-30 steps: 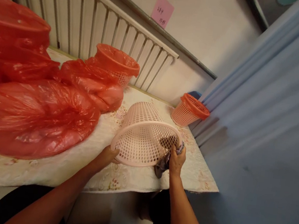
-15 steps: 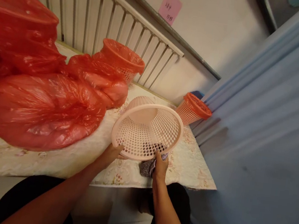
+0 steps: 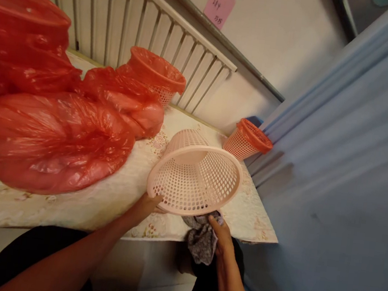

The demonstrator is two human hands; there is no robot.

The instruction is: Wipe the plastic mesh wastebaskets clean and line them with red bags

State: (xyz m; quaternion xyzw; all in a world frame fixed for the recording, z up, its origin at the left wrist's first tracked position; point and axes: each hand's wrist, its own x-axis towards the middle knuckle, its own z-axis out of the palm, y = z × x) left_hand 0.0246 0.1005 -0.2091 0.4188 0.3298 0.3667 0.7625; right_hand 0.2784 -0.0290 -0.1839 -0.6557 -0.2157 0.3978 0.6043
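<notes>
A pale pink perforated plastic basket (image 3: 191, 207) is tilted over the table, its wide mouth facing me. My left hand (image 3: 150, 203) grips the near left part of its rim, the thumb over the edge. Just below the rim's near right side, my right hand (image 3: 221, 232) is closed on a grey cloth (image 3: 202, 242), which hangs down past the table's front edge. The right fingers are partly hidden by the cloth.
The table (image 3: 133, 171) has a floral cover. Large red plastic bags (image 3: 48, 140) fill its left side. Behind stand a red-lined basket (image 3: 157, 71) and a smaller one (image 3: 248, 140). A radiator (image 3: 153, 21) runs along the wall; a blue curtain (image 3: 336, 174) hangs at right.
My right hand has come off the basket's rim and moved right and toward me with the cloth. The basket has shifted slightly right and nearer; my left hand still holds it.
</notes>
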